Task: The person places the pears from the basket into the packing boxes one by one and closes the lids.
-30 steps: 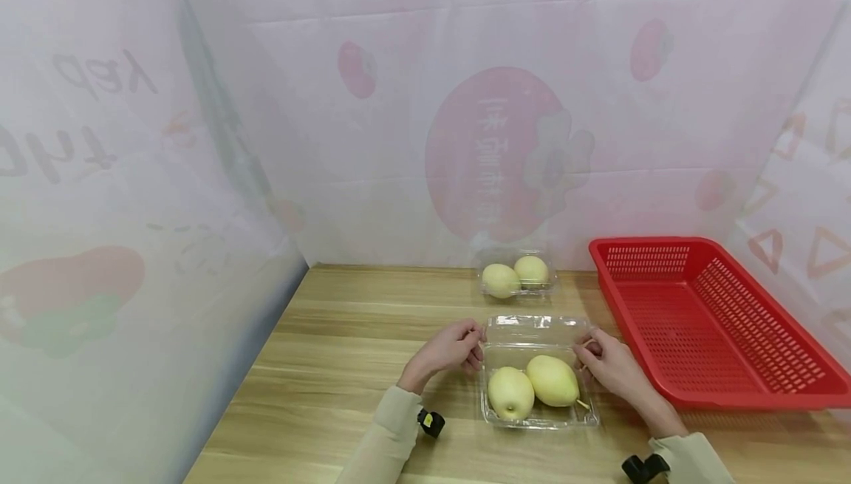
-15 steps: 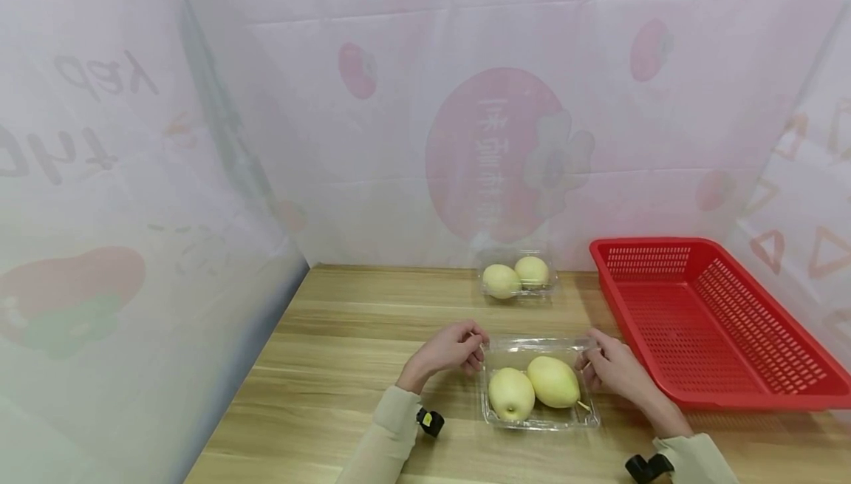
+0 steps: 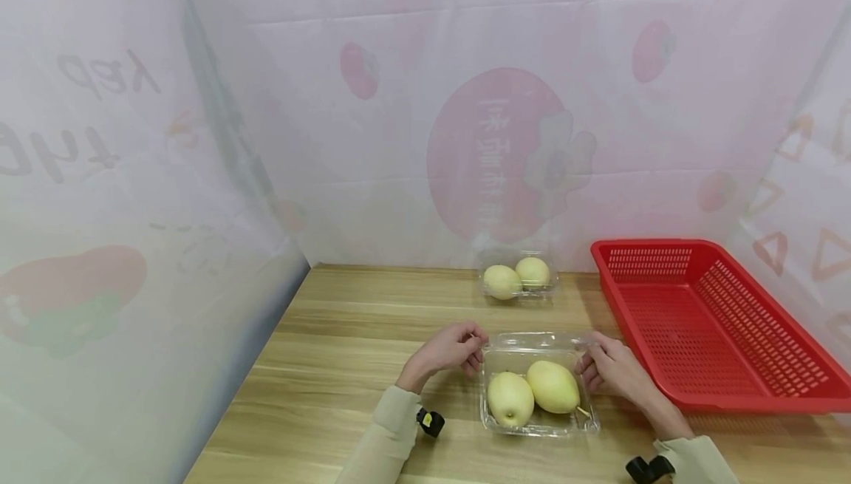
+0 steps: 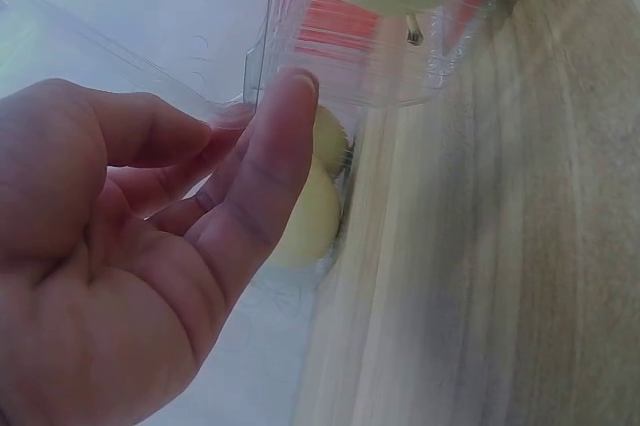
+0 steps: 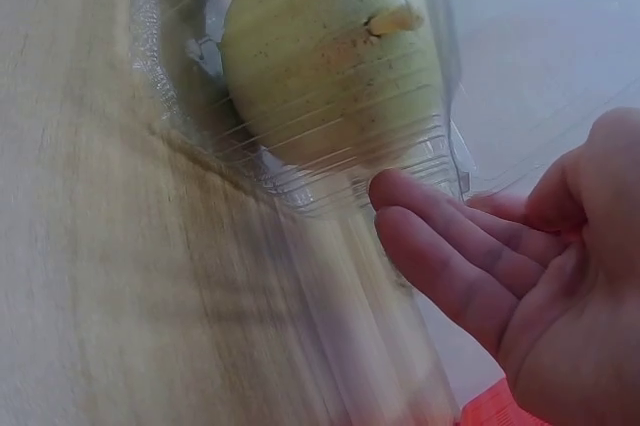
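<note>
A clear plastic clamshell box (image 3: 532,431) sits before me, with two pale yellow pears in it. The left pear (image 3: 510,400) shows its end toward me; the right pear (image 3: 553,387) has its stem pointing to the right front. At the back of the box the clear lid (image 3: 532,339) stands raised. My left hand (image 3: 453,347) pinches the lid's left side between thumb and index finger, other fingers beside the box wall. My right hand (image 3: 614,369) pinches the lid's right side likewise; its lower fingertips (image 5: 395,191) lie close to the ribbed wall.
Behind, against the printed cloth (image 3: 372,174), stands another clear box (image 3: 535,293) holding two pears. A red perforated basket (image 3: 665,388) is at the right, close to my right hand. Wooden tabletop (image 3: 332,366) extends to the left.
The lid, lying further back earlier, has swung up and toward me in both hands. The box and its pears have shifted slightly toward me in the last half second.
</note>
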The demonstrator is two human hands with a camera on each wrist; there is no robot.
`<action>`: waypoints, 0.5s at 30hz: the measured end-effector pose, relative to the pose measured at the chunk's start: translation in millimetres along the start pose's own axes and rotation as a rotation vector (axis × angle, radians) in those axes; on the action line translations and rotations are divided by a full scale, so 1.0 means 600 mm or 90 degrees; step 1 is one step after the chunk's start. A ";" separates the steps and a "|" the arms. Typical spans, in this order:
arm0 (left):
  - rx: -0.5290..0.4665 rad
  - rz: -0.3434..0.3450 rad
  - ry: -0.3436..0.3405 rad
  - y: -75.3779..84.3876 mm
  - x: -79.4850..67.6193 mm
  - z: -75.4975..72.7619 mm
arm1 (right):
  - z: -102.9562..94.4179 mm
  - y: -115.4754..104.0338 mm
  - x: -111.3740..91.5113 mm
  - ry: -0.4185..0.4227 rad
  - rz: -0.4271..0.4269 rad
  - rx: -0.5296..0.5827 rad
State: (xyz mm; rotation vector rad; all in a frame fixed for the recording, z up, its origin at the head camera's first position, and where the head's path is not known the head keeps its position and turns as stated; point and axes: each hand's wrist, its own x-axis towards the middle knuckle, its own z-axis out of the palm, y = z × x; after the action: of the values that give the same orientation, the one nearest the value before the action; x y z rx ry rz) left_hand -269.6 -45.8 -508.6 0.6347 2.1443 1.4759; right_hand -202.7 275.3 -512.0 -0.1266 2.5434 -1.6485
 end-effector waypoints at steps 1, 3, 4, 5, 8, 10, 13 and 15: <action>-0.003 0.000 -0.001 0.000 0.000 0.000 | 0.000 0.001 0.000 -0.003 -0.002 0.004; -0.006 -0.002 -0.001 0.000 -0.001 -0.001 | 0.000 0.002 0.001 -0.005 0.003 0.020; -0.008 -0.002 -0.001 0.000 -0.002 -0.001 | 0.000 0.002 0.002 -0.005 0.007 0.029; -0.007 -0.003 -0.001 0.000 -0.002 -0.001 | -0.001 0.002 0.003 -0.005 0.010 0.032; -0.008 -0.007 0.000 0.002 -0.004 -0.001 | -0.002 0.003 0.003 0.002 0.012 0.026; -0.006 -0.009 0.000 0.002 -0.004 -0.001 | -0.003 0.005 0.002 0.008 0.001 0.009; -0.001 -0.009 -0.001 0.003 -0.004 -0.001 | -0.003 0.007 0.001 0.038 -0.035 -0.059; 0.003 -0.008 -0.001 0.002 -0.003 -0.001 | -0.003 0.008 0.000 0.050 -0.058 -0.095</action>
State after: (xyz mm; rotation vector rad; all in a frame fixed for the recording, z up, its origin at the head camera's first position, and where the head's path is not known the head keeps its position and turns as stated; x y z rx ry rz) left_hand -268.3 -47.0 -506.8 0.6229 2.1475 1.4623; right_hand -203.3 279.0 -515.4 -0.1967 2.7572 -1.5199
